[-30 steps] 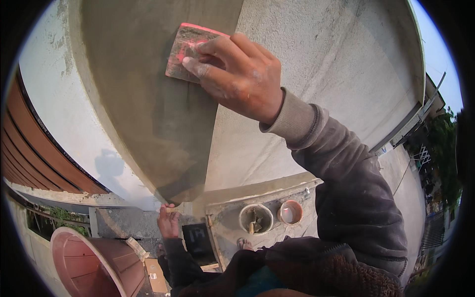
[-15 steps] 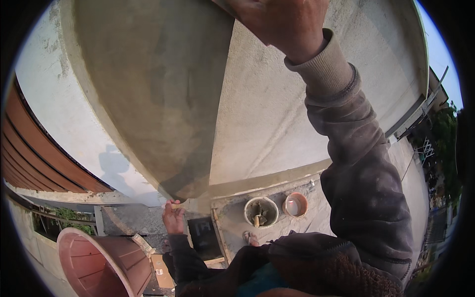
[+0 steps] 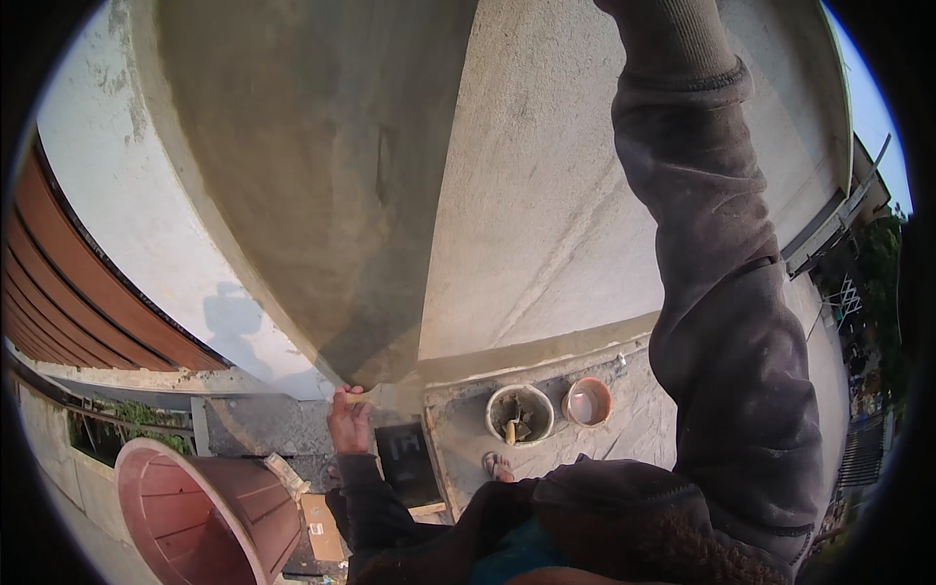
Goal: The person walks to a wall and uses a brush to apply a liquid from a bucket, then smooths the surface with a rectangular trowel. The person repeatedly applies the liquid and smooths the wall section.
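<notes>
Reach: Up goes the right arm in its dusty dark-grey sleeve, higher than half a second ago, and the pink rectangular float seen one second back is gone from view.
Wall: Big stretch of pale, rough-faced wall on the right, meeting the tall grey-brown plaster strip along a crisp edge.
Plaster strip: Here's where the work is, running up past the upper edge. To smooth it well, I'd judge, keep the float's face flat, pressure light and even, strokes long, and go gently over that narrow dark mark and along the border.
Right arm pose: Stretched nearly straight up along the right side, ribbed cuff at the upper edge; right hand out of frame, so no telling how its fingers stand or whether they have the float.
Tub: Large reddish-brown plastic tub tilted over at lower left.
Buckets: Pale-rimmed round bucket with a wooden-handled tool inside; just beside it, the smaller orange-rimmed bucket.
Left hand: Down low by the strip's foot, left hand upright, forearm rising from below, fingers apparently curled closed around a small tan handle-like piece; its far end can't be made out.
</notes>
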A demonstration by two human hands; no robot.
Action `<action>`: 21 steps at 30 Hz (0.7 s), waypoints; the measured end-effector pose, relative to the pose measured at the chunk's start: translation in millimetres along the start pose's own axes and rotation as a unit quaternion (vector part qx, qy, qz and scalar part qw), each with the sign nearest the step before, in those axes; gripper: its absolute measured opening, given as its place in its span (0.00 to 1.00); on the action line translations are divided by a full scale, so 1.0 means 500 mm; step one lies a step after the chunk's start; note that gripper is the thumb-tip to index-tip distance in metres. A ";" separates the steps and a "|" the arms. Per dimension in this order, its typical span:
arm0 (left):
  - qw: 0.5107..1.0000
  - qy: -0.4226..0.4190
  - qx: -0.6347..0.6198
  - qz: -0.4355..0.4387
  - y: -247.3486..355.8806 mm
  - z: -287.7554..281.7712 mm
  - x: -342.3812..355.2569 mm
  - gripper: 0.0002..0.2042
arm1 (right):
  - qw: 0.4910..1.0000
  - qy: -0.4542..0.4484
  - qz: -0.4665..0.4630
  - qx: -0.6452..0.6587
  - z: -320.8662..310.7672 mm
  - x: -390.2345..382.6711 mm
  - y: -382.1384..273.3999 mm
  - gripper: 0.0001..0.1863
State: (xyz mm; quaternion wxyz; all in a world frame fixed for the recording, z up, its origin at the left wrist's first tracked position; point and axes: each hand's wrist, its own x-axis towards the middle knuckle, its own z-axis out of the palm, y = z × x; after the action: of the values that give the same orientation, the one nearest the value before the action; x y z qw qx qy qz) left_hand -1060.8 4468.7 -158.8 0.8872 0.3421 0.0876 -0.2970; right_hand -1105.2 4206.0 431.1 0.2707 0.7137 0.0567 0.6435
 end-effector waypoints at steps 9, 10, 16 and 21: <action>0.994 -0.020 -0.094 0.044 0.013 -0.012 -0.042 0.10 | 0.904 -0.293 0.029 0.311 -0.123 -0.641 -0.291 0.19; 0.990 -0.026 -0.124 0.062 0.015 0.002 -0.051 0.10 | 0.872 -0.288 0.114 0.380 -0.164 -0.657 -0.288 0.20; 0.991 -0.058 -0.122 0.015 -0.016 0.203 -0.159 0.11 | 0.502 -0.309 0.456 0.667 -0.285 -0.706 -0.294 0.21; 0.995 0.019 -0.072 0.068 -0.010 0.300 -0.240 0.10 | 0.472 -0.144 0.533 0.687 -0.254 -0.598 -0.212 0.22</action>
State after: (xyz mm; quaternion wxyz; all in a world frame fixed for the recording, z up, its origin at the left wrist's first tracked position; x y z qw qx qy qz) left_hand -1167.8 4422.7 -5.9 0.9259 0.2881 0.1022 -0.2218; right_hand -1247.0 4207.2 120.4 -0.6976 0.6460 0.0495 0.3059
